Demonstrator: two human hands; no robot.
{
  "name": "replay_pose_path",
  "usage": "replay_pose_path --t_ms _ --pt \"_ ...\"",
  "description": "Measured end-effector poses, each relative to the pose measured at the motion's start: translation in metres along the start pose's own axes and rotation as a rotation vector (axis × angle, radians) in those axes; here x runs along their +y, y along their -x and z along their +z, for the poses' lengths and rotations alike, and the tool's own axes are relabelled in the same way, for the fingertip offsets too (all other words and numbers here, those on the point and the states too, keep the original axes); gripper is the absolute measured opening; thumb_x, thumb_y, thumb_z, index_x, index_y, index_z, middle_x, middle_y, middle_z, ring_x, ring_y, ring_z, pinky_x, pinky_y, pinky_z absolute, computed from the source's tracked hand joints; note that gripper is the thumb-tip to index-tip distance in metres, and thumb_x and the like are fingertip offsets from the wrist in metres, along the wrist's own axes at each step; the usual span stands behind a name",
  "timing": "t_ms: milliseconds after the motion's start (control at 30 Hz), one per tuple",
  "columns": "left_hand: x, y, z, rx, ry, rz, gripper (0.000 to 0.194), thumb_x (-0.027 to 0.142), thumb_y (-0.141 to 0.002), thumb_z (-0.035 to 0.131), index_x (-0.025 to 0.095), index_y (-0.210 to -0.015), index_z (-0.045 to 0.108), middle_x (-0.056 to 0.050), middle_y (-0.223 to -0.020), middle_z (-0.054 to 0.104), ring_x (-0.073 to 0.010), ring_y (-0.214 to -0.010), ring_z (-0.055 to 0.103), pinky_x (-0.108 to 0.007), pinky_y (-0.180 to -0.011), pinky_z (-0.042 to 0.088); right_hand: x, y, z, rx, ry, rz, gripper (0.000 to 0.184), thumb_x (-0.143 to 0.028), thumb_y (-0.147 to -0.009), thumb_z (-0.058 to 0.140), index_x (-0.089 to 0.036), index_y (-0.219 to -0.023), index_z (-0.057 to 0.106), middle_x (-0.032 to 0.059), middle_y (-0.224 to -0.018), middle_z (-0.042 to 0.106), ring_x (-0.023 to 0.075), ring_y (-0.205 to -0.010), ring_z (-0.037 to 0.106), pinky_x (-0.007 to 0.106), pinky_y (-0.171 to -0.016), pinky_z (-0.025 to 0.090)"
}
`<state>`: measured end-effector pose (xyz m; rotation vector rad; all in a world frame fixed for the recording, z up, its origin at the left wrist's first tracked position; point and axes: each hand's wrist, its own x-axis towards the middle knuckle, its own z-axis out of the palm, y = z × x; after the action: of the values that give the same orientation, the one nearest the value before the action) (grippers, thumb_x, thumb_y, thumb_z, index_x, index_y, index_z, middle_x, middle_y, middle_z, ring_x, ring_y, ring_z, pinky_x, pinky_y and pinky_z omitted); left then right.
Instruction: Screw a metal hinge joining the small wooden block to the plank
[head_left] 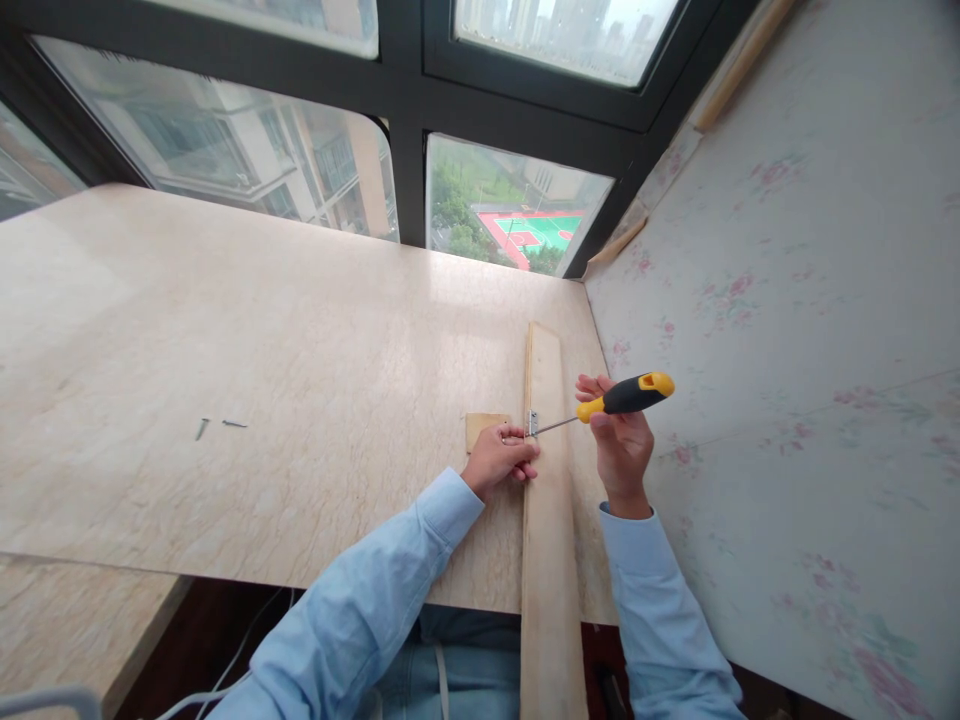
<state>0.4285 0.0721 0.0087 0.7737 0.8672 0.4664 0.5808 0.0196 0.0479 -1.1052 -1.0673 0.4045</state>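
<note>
A long pale wooden board (550, 540) runs away from my body across the stone-look surface. On its left edge sits a small metal hinge (532, 423). My left hand (499, 458) is closed at that edge, its fingertips pinched against the hinge's lower end; anything smaller between them is hidden. My right hand (624, 445) holds a yellow and black screwdriver (628, 394) by its handle, fingers partly behind it. The shaft slants down left, and its tip reaches the hinge. A small square wooden piece (484, 430) lies beside the board, partly behind my left hand.
Two screws (223, 425) lie far to the left on the stone-look surface (300, 330). A flowered wall (787, 300) rises close on my right. Dark-framed windows (409, 130) stand at the back. White cables (240, 650) hang below the front edge at lower left.
</note>
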Motion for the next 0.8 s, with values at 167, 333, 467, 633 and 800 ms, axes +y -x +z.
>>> replay_pose_path --t_ms 167,333,467,633,800 --pt "0.002 0.002 0.001 0.001 -0.009 -0.002 0.031 0.007 -0.073 0.074 0.009 -0.096 0.053 0.0 -0.058 0.063 -0.0133 -0.044 0.062 -0.017 -0.037 0.041 0.005 -0.001 -0.001 0.179 0.193 0.043 0.05 -0.043 -0.064 0.088 -0.018 -0.106 0.073 0.0069 -0.096 0.074 0.0227 -0.083 0.07 0.042 -0.081 0.06" --pt "0.004 0.003 0.001 -0.006 -0.006 0.003 0.028 0.006 -0.076 0.07 0.009 -0.098 0.053 0.0 -0.058 0.063 -0.0123 -0.043 0.062 -0.016 -0.037 0.04 0.0 0.001 -0.001 0.173 0.104 0.11 0.04 -0.033 -0.075 0.082 -0.018 -0.11 0.072 0.0047 -0.09 0.076 0.0237 -0.084 0.073 0.047 -0.088 0.058" --pt "0.003 0.003 0.001 0.008 -0.009 0.001 0.029 0.006 -0.076 0.07 0.008 -0.099 0.052 0.0 -0.058 0.063 -0.0122 -0.043 0.061 -0.016 -0.037 0.04 -0.003 0.002 0.002 0.018 -0.059 0.096 0.055 -0.031 -0.083 0.075 -0.025 -0.134 0.057 0.0069 -0.11 0.075 0.027 -0.106 0.071 0.055 -0.101 0.05" --pt "0.002 0.002 0.0 0.01 -0.002 0.007 0.032 0.008 -0.074 0.073 0.009 -0.098 0.052 0.0 -0.058 0.063 -0.0129 -0.044 0.062 -0.017 -0.037 0.04 0.001 0.001 0.005 -0.049 -0.074 0.014 0.045 -0.036 -0.089 0.068 -0.028 -0.13 0.053 0.0085 -0.126 0.067 0.0251 -0.121 0.063 0.055 -0.108 0.045" --pt "0.001 0.001 -0.001 0.009 0.003 0.004 0.039 0.014 -0.069 0.08 0.01 -0.096 0.053 -0.001 -0.059 0.064 -0.0141 -0.045 0.063 -0.017 -0.038 0.04 0.015 0.003 -0.004 0.058 0.2 -0.003 0.047 -0.041 -0.073 0.083 -0.022 -0.111 0.064 0.0081 -0.115 0.066 0.0216 -0.094 0.068 0.048 -0.095 0.055"
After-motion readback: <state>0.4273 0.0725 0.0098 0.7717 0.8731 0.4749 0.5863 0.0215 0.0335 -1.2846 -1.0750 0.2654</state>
